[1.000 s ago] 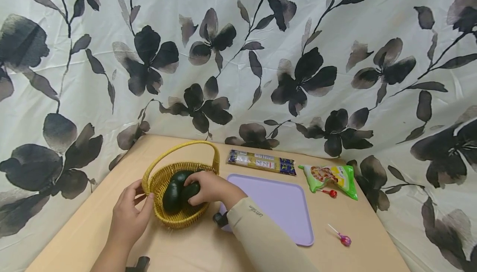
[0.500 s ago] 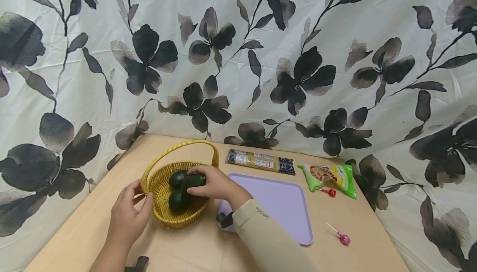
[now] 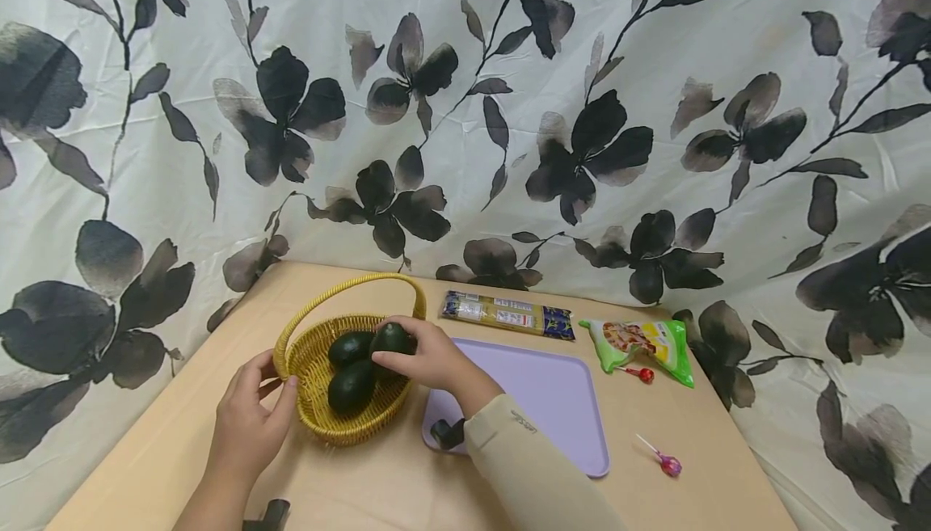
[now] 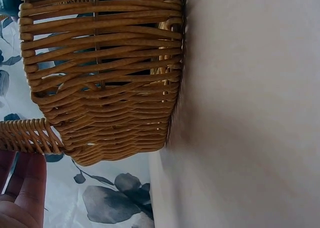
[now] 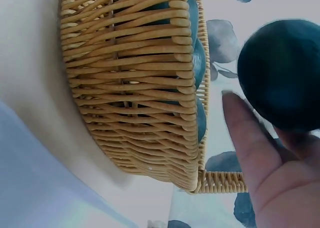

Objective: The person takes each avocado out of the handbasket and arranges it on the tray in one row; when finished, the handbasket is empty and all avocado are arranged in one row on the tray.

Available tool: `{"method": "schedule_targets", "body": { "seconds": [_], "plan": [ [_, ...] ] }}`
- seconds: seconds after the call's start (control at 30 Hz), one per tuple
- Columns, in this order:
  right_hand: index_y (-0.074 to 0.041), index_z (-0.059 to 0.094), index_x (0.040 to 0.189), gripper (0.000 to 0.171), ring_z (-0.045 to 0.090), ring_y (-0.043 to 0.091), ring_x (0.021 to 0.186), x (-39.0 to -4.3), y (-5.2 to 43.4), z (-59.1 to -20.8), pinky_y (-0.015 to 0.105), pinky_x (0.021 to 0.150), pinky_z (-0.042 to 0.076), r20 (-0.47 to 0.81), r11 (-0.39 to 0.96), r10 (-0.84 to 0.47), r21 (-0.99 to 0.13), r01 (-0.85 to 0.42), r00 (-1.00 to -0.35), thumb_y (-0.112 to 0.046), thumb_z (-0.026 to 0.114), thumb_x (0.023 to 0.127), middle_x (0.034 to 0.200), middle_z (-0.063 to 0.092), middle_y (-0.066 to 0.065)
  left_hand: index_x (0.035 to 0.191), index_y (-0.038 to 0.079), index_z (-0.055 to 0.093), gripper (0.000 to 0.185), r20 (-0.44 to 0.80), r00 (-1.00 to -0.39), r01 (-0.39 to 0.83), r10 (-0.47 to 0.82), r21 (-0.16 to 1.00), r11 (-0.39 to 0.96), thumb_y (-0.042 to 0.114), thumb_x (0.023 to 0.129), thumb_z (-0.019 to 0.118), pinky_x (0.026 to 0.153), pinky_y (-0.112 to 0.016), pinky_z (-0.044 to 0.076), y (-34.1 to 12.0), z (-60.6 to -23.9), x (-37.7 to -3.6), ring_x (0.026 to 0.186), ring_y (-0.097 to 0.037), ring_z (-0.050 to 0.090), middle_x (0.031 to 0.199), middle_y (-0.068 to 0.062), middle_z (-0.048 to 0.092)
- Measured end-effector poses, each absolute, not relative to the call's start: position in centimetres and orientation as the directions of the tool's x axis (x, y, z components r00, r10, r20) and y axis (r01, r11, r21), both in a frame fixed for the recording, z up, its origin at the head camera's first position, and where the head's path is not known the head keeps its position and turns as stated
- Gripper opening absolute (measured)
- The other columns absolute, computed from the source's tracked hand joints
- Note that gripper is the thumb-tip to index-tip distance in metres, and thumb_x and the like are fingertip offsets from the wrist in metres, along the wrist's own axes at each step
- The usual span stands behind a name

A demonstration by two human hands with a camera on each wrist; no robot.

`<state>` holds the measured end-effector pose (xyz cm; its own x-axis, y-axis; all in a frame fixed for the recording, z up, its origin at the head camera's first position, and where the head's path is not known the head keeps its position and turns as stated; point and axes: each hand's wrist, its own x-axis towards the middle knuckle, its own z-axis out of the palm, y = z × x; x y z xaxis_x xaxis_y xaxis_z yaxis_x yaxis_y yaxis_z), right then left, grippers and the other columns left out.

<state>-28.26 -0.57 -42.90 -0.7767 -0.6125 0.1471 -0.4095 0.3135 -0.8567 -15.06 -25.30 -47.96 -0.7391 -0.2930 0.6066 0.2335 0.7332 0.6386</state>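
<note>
A dark green avocado [image 3: 393,339] is gripped by the right hand [image 3: 429,357], fingers curled round it, just above the near-right rim of the woven basket [image 3: 309,361]; in the right wrist view the fruit [image 5: 281,73] is seen held clear of the wicker wall [image 5: 135,78], apparently so that it can pass over the rim. Two more avocados [image 3: 351,369] lie inside the basket, touching each other. The basket is steadied by the left hand [image 3: 250,422], whose fingers are laid against the outer wall near the foot of the handle [image 3: 349,288], seemingly to keep the light wicker from sliding; how tightly those fingers close cannot be told, since only their tips [image 4: 22,188] show in the left wrist view. Just to the right, on the table [image 3: 182,434], lies a lilac tray [image 3: 553,402]. Beyond it are a long packet [image 3: 507,315], a green snack bag [image 3: 643,345] and two lollipops [image 3: 665,460].
</note>
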Motion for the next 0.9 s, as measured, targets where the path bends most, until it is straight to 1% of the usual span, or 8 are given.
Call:
{"method": "schedule_targets", "body": {
  "seconds": [0.03, 0.27, 0.47, 0.63, 0.7, 0.8, 0.87, 0.9],
  "plan": [
    [-0.025, 0.066, 0.133, 0.049, 0.067, 0.008, 0.101, -28.2, -0.4, -42.9, 0.025, 0.085, 0.062, 0.152, 0.314, -0.604, -0.857, -0.408, -0.783, -0.045, 0.078, 0.089, 0.12, 0.067, -0.009, 0.139, 0.0, 0.052, 0.047, 0.605, -0.74, 0.232, -0.293, 0.639, 0.733, 0.007, 0.095, 0.068, 0.096, 0.008, 0.038, -25.3, -48.0, -15.1, 0.112, -0.029, 0.061, 0.119, -0.011, 0.06],
    [-0.033, 0.054, 0.128, 0.049, 0.067, 0.014, 0.103, -27.7, 0.6, -43.3, 0.033, 0.085, 0.065, 0.164, 0.322, -0.505, -0.875, -0.362, -0.847, -0.045, 0.08, 0.088, 0.119, 0.066, -0.001, 0.139, 0.0, 0.052, 0.047, 0.616, -0.736, 0.244, -0.28, 0.627, 0.74, 0.007, 0.095, 0.067, 0.095, 0.008, 0.039, -25.4, -48.1, -15.2, 0.112, -0.028, 0.06, 0.119, -0.011, 0.06],
    [-0.036, 0.057, 0.137, 0.044, 0.065, 0.018, 0.105, -27.5, 1.4, -43.1, 0.029, 0.081, 0.065, 0.226, 0.298, -0.501, -0.861, -0.412, -0.835, -0.044, 0.07, 0.096, 0.129, 0.063, -0.002, 0.138, 0.0, 0.052, 0.047, 0.619, -0.731, 0.243, -0.287, 0.63, 0.738, 0.006, 0.094, 0.068, 0.095, 0.009, 0.039, -25.4, -48.0, -15.1, 0.111, -0.027, 0.06, 0.119, -0.011, 0.06],
    [-0.041, 0.047, 0.143, 0.045, 0.069, 0.022, 0.106, -27.3, 2.2, -43.4, 0.035, 0.082, 0.067, 0.267, 0.224, -0.503, -0.878, -0.423, -0.822, -0.037, 0.065, 0.102, 0.127, 0.064, 0.005, 0.139, 0.001, 0.051, 0.048, 0.62, -0.733, 0.248, -0.28, 0.627, 0.739, 0.007, 0.095, 0.067, 0.095, 0.008, 0.038, -25.4, -48.0, -15.1, 0.111, -0.026, 0.06, 0.12, -0.011, 0.061],
    [-0.043, 0.044, 0.143, 0.044, 0.068, 0.022, 0.108, -27.3, 2.5, -43.7, 0.036, 0.084, 0.067, 0.287, 0.219, -0.514, -0.867, -0.447, -0.809, -0.036, 0.062, 0.103, 0.128, 0.063, 0.004, 0.14, 0.001, 0.051, 0.048, 0.619, -0.735, 0.248, -0.278, 0.626, 0.739, 0.007, 0.095, 0.067, 0.096, 0.008, 0.038, -25.4, -48.0, -15.1, 0.112, -0.026, 0.06, 0.12, -0.011, 0.06],
    [-0.042, 0.048, 0.141, 0.039, 0.063, 0.024, 0.114, -27.3, 2.9, -44.2, 0.038, 0.086, 0.066, 0.302, 0.23, -0.522, -0.851, -0.473, -0.798, -0.034, 0.061, 0.104, 0.136, 0.059, 0.0, 0.14, 0.002, 0.051, 0.048, 0.61, -0.739, 0.236, -0.285, 0.631, 0.739, 0.008, 0.096, 0.068, 0.096, 0.008, 0.038, -25.4, -48.0, -15.1, 0.112, -0.028, 0.061, 0.121, -0.011, 0.06],
    [-0.041, 0.053, 0.137, 0.036, 0.06, 0.025, 0.118, -27.3, 3.2, -44.5, 0.037, 0.084, 0.066, 0.286, 0.235, -0.513, -0.86, -0.453, -0.809, -0.035, 0.063, 0.103, 0.141, 0.055, -0.003, 0.14, 0.002, 0.051, 0.048, 0.606, -0.742, 0.23, -0.288, 0.633, 0.739, 0.009, 0.096, 0.067, 0.096, 0.008, 0.038, -25.4, -48.0, -15.1, 0.113, -0.028, 0.061, 0.121, -0.012, 0.061],
    [-0.04, 0.055, 0.137, 0.037, 0.06, 0.027, 0.117, -27.3, 3.3, -44.6, 0.039, 0.081, 0.067, 0.269, 0.218, -0.511, -0.878, -0.426, -0.816, -0.034, 0.066, 0.101, 0.14, 0.056, -0.001, 0.141, 0.002, 0.051, 0.048, 0.603, -0.743, 0.225, -0.29, 0.633, 0.74, 0.009, 0.096, 0.067, 0.096, 0.008, 0.039, -25.4, -48.0, -15.1, 0.113, -0.029, 0.061, 0.121, -0.012, 0.061]
  ]
}}
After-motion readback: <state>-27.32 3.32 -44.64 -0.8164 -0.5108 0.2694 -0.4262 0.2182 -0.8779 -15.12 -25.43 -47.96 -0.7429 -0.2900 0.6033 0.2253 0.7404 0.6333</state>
